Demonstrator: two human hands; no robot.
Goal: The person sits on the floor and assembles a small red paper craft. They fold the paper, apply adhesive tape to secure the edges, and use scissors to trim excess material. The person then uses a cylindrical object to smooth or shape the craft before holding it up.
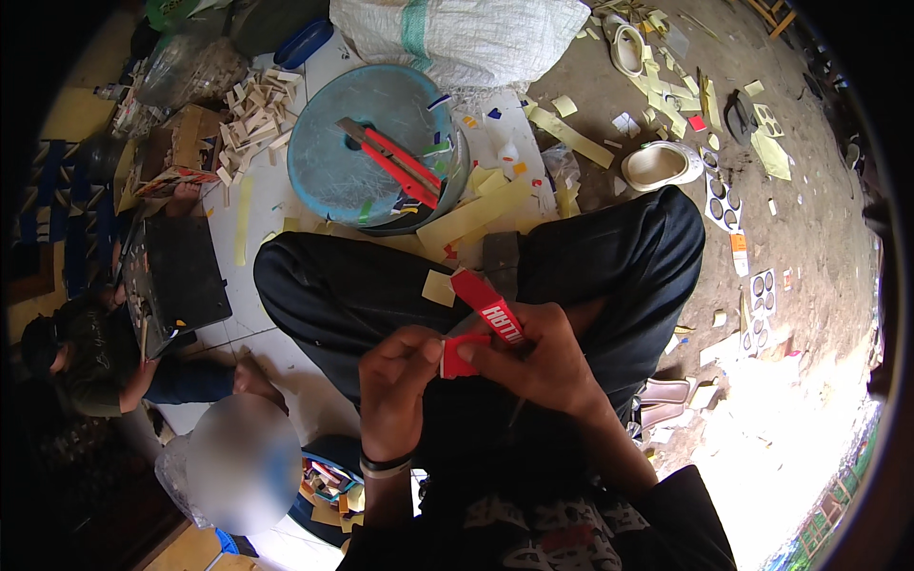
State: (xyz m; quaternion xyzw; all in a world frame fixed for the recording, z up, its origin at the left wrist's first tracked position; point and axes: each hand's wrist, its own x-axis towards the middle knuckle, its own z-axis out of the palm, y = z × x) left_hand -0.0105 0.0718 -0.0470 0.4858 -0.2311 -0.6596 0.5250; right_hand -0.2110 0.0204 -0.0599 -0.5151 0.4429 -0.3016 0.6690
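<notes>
Above my lap, my left hand point(395, 385) pinches the left edge of a red strip point(486, 301) with white lettering, thumb against fingertips. My right hand point(543, 357) grips the same strip from the right, its thumb pressing on the lower folded part. The strip's upper end sticks up and to the left past my right fingers. Whether it is one folded strip or two pieces I cannot tell. A small cream paper piece point(439, 288) lies on my dark trousers just beyond the hands.
A blue round tub point(324, 143) stands ahead, bearing a red-handled cutter point(400, 169). Wooden pieces point(255, 112) are heaped beyond left, near a black board point(181, 271). People sit at left. A white sack point(476, 38), shoes point(661, 165) and paper scraps lie around.
</notes>
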